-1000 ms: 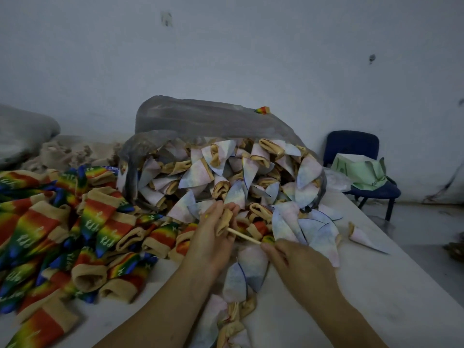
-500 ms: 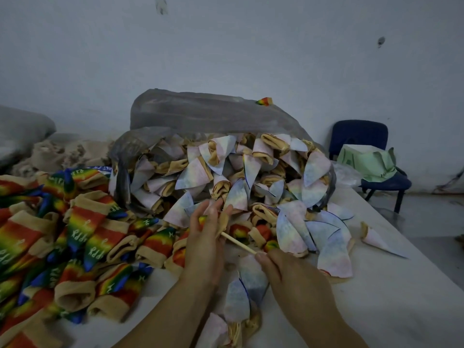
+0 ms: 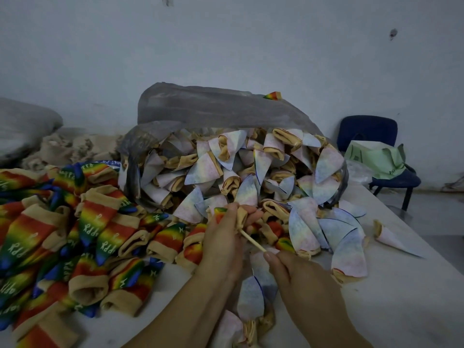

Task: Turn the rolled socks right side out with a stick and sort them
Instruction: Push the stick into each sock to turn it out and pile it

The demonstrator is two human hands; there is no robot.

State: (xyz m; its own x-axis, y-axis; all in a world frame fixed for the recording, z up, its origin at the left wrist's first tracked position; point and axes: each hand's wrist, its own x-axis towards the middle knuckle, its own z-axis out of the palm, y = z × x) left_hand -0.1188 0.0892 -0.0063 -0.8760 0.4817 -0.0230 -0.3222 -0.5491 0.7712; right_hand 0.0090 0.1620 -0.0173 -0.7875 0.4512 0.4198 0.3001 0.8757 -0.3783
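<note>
Rolled socks (image 3: 241, 177), pale with tan cuffs, spill from a grey bag (image 3: 213, 106) onto the white table (image 3: 406, 285), rainbow socks (image 3: 98, 222) heaped to their left. Just in front of the spill the left hand (image 3: 223, 239) is curled tight round one tan sock (image 3: 241, 217), and the right hand (image 3: 301, 280) pinches the thin stick (image 3: 252, 241), its far end pushed into that sock.
</note>
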